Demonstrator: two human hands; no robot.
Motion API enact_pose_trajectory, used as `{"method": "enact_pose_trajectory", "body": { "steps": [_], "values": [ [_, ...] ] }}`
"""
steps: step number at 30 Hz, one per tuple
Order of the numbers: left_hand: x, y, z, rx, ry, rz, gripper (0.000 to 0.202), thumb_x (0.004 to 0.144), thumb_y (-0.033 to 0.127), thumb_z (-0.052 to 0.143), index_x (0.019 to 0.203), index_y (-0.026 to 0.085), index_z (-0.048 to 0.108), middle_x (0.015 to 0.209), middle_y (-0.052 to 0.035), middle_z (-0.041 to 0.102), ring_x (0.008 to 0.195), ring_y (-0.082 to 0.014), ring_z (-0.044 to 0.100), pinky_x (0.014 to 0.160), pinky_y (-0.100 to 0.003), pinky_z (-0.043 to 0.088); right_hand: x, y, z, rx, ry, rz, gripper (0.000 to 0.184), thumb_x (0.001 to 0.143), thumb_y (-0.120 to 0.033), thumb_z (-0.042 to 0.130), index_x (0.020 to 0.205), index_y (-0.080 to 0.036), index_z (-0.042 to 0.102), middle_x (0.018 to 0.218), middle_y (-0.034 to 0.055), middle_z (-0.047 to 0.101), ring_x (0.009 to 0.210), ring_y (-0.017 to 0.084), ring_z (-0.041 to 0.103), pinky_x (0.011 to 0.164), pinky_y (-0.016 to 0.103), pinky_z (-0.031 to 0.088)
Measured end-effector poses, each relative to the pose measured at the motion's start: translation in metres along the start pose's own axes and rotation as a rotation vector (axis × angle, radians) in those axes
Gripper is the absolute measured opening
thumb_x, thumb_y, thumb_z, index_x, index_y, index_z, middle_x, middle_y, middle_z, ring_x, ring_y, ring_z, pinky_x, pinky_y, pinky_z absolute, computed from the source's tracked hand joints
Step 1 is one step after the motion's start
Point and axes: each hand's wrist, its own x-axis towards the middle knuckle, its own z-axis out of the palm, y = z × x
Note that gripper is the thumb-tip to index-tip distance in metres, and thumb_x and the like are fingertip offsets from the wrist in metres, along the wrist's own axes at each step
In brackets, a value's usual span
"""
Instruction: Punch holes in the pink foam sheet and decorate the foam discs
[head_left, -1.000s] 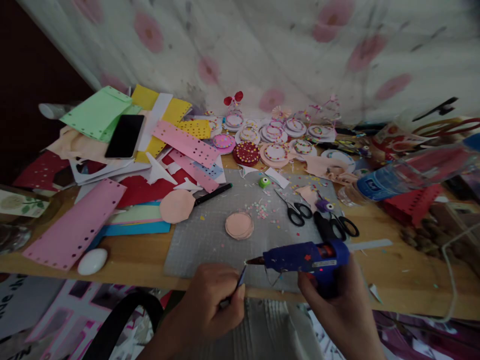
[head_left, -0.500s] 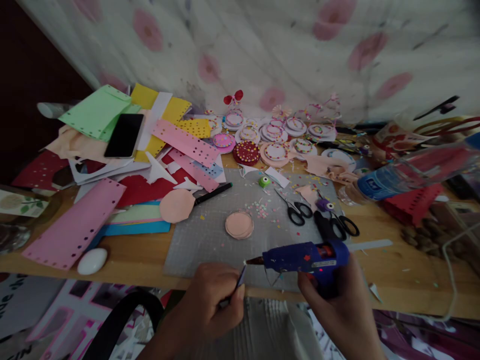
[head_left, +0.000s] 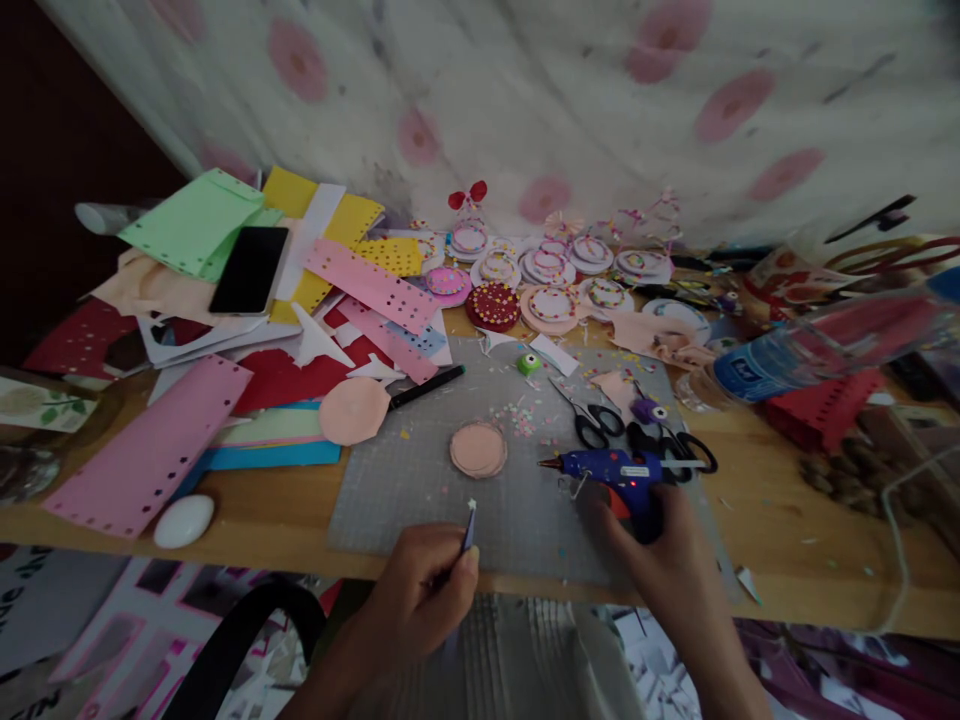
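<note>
My left hand (head_left: 424, 580) is closed around a pair of thin tweezers (head_left: 469, 532), which point up and away from me. A tiny white piece (head_left: 472, 505) sits at their tip. My right hand (head_left: 660, 555) is on the handle of a blue hot glue gun (head_left: 619, 470), thumb and fingers around it; its nozzle points left, just above or on the mat, and a red light shows on its body. Beyond the tweezers, a round peach paper disc (head_left: 478, 449) with a pale rim lies on the grey cutting mat (head_left: 405, 500). Small pastel confetti pieces (head_left: 519, 417) are scattered behind the glue gun's nozzle.
Scissors (head_left: 592, 425) lie behind the glue gun, near a green hole punch (head_left: 528, 363). Decorated paper discs (head_left: 493, 305) line the back. Coloured papers and a phone (head_left: 250, 270) fill the left; a plastic bottle (head_left: 810, 350) leans at right. A white egg-shaped object (head_left: 184, 522) sits front left.
My right hand has moved the glue gun forward, away from the tweezers and toward the scissors. My left hand has shifted slightly left, raising the tweezers' tip with the white piece still on it.
</note>
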Motion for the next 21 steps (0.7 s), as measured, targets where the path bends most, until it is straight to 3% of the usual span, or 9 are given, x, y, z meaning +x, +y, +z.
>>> {"method": "enact_pose_trajectory", "body": {
  "steps": [3, 7, 11, 12, 14, 17, 21],
  "values": [
    [-0.002, -0.003, 0.001, -0.067, 0.043, -0.08, 0.046, 0.097, 0.034, 0.031, 0.054, 0.019, 0.035, 0.052, 0.0027, 0.039, 0.05, -0.0096, 0.039, 0.05, -0.024, 0.028, 0.001, 0.009, 0.009, -0.061, -0.009, -0.059, 0.055, 0.067, -0.065, 0.065, 0.09, -0.016, 0.054, 0.076, 0.0075, 0.056, 0.072, 0.026, 0.053, 0.064, 0.041, 0.045],
    [-0.004, -0.005, 0.003, -0.14, 0.114, -0.145, 0.051, 0.098, 0.04, 0.033, 0.054, 0.017, 0.043, 0.052, 0.0026, 0.041, 0.049, -0.0091, 0.04, 0.05, -0.022, 0.03, -0.004, -0.003, 0.007, -0.139, 0.102, -0.166, 0.055, 0.078, -0.064, 0.056, 0.098, -0.013, 0.055, 0.09, 0.0144, 0.056, 0.089, 0.032, 0.052, 0.08, 0.051, 0.044],
    [-0.002, -0.003, 0.008, -0.168, 0.189, -0.193, 0.053, 0.096, 0.043, 0.036, 0.052, 0.017, 0.048, 0.049, 0.0029, 0.041, 0.046, -0.0095, 0.04, 0.049, -0.022, 0.031, -0.02, -0.025, -0.01, -0.096, 0.248, -0.337, 0.033, 0.081, -0.04, 0.065, 0.099, -0.016, 0.053, 0.092, 0.011, 0.055, 0.09, 0.029, 0.053, 0.081, 0.047, 0.044],
    [-0.001, -0.003, 0.01, -0.175, 0.197, -0.225, 0.053, 0.095, 0.044, 0.036, 0.052, 0.017, 0.049, 0.048, 0.0026, 0.042, 0.046, -0.0099, 0.04, 0.049, -0.022, 0.031, -0.026, -0.031, -0.013, -0.022, 0.223, -0.425, 0.027, 0.081, -0.033, 0.066, 0.098, -0.017, 0.052, 0.09, 0.0087, 0.055, 0.087, 0.026, 0.054, 0.077, 0.042, 0.045],
    [0.002, 0.0, 0.015, -0.186, 0.189, -0.313, 0.052, 0.093, 0.046, 0.037, 0.052, 0.017, 0.051, 0.048, 0.0015, 0.045, 0.047, -0.0111, 0.042, 0.049, -0.023, 0.032, -0.039, -0.042, -0.014, 0.121, 0.054, -0.654, 0.02, 0.081, -0.019, 0.065, 0.095, -0.019, 0.05, 0.086, 0.0046, 0.055, 0.079, 0.02, 0.054, 0.068, 0.032, 0.046],
    [0.005, 0.002, 0.025, -0.186, 0.171, -0.413, 0.045, 0.087, 0.046, 0.041, 0.052, 0.018, 0.048, 0.049, 0.0014, 0.043, 0.05, -0.0127, 0.043, 0.049, -0.024, 0.031, -0.053, -0.057, -0.004, 0.219, -0.214, -0.968, 0.015, 0.086, -0.008, 0.052, 0.097, -0.018, 0.052, 0.081, 0.0034, 0.059, 0.071, 0.017, 0.052, 0.062, 0.029, 0.044],
    [0.009, 0.002, 0.036, -0.144, 0.158, -0.474, 0.04, 0.08, 0.044, 0.044, 0.05, 0.02, 0.034, 0.052, 0.0036, 0.031, 0.053, -0.0117, 0.034, 0.051, -0.025, 0.027, -0.053, -0.07, 0.013, 0.239, -0.241, -1.121, 0.025, 0.094, -0.007, 0.032, 0.089, -0.017, 0.054, 0.07, 0.004, 0.059, 0.064, 0.018, 0.047, 0.059, 0.031, 0.041]
  ]
}}
